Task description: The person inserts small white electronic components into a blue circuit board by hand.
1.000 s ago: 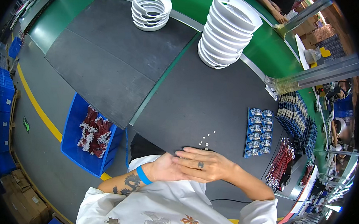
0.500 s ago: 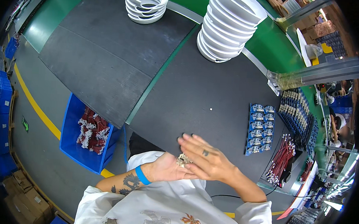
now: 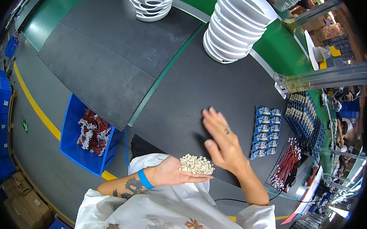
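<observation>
A heap of small cream-coloured blocky pieces (image 3: 196,164) rests on the upturned palm of my left hand (image 3: 170,172), its fingers stretched flat beneath them. That wrist wears a blue band. My right hand (image 3: 223,143) is palm down over the dark mat (image 3: 184,102), fingers extended and thumb apart, with nothing visibly gripped. Whatever lies under its fingers is hidden. To the right of this hand lies a blue circuit board panel (image 3: 266,132) with repeated units in two columns.
Stacked boards (image 3: 303,114) and red wires with white ends (image 3: 286,163) lie at the right. White ring-shaped parts form a tall stack (image 3: 233,30) and a short stack (image 3: 151,5) at the back. A blue bin (image 3: 77,150) with bundled red wires stands left.
My right hand has lifted off my left palm and moved forward over the mat, uncovering the heap. The small white piece on the mat is no longer visible.
</observation>
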`<state>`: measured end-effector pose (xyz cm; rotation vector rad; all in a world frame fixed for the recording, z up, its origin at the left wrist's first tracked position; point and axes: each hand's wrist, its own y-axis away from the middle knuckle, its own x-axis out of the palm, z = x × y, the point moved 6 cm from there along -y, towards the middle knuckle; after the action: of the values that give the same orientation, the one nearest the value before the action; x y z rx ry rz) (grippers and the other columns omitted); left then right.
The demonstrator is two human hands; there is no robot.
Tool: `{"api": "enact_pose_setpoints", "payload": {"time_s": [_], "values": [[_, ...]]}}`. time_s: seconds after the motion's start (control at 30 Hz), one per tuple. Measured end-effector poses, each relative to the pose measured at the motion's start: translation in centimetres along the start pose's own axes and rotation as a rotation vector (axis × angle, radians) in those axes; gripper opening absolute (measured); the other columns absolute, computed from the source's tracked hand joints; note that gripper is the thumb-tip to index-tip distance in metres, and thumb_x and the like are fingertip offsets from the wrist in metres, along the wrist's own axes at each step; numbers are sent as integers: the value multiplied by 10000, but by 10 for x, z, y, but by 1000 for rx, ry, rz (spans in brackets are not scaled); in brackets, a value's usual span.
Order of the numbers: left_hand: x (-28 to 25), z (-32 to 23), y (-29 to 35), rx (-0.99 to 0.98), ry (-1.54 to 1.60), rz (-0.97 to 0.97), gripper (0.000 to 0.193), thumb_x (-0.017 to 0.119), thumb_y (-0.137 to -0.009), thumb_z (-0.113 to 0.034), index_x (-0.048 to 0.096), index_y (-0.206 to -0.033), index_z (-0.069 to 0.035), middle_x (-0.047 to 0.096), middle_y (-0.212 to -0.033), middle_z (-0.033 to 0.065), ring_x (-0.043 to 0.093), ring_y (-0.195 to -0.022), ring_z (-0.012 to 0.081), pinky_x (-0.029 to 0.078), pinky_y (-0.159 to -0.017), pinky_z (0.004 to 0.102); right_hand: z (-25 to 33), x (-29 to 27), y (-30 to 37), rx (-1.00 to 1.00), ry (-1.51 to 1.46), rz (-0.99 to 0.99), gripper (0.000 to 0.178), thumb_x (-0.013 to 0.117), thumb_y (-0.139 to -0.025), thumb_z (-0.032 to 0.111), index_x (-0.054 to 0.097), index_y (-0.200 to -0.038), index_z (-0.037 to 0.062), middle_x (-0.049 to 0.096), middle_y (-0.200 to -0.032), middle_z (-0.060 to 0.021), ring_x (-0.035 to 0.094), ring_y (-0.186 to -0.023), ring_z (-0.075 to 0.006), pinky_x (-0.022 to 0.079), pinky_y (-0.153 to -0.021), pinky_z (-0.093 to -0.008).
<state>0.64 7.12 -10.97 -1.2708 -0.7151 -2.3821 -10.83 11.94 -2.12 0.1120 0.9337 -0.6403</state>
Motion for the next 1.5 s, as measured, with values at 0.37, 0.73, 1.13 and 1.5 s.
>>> {"api": "enact_pose_setpoints", "payload": {"time_s": [0.37,0.73,1.13,1.5], "values": [[-43,2,5,-30,150,136,505,368,-901,-449,461,-1163,-27,493,-1166,159,484,-1111,285,390,-961,427,54,35,34,-310,-316,172,343,642,-683,87,589,-959,-110,553,-1121,-229,535,-1072,-354,431,-929,-459],[-18,-4,-5,71,-65,69,481,322,-925,-457,450,-1175,-66,513,-1173,118,504,-1091,240,399,-952,420,49,26,49,53,-216,63,439,625,-702,76,523,-1087,-108,496,-1194,-253,431,-1179,-393,345,-975,-502],[-49,-15,13,73,-454,-261,391,404,-906,-341,535,-1067,-9,575,-1069,108,578,-946,187,477,-815,311,68,44,69,-125,-335,-110,298,678,-686,100,605,-902,-91,557,-1094,-213,531,-1064,-320,425,-940,-425],[-42,-4,-13,-127,-667,-281,617,209,-936,-430,364,-1258,74,456,-1239,249,485,-1122,367,391,-979,405,76,14,144,190,-420,-546,101,631,-669,-46,596,-758,-76,619,-871,-183,627,-809,-326,521,-767,-411]]}}
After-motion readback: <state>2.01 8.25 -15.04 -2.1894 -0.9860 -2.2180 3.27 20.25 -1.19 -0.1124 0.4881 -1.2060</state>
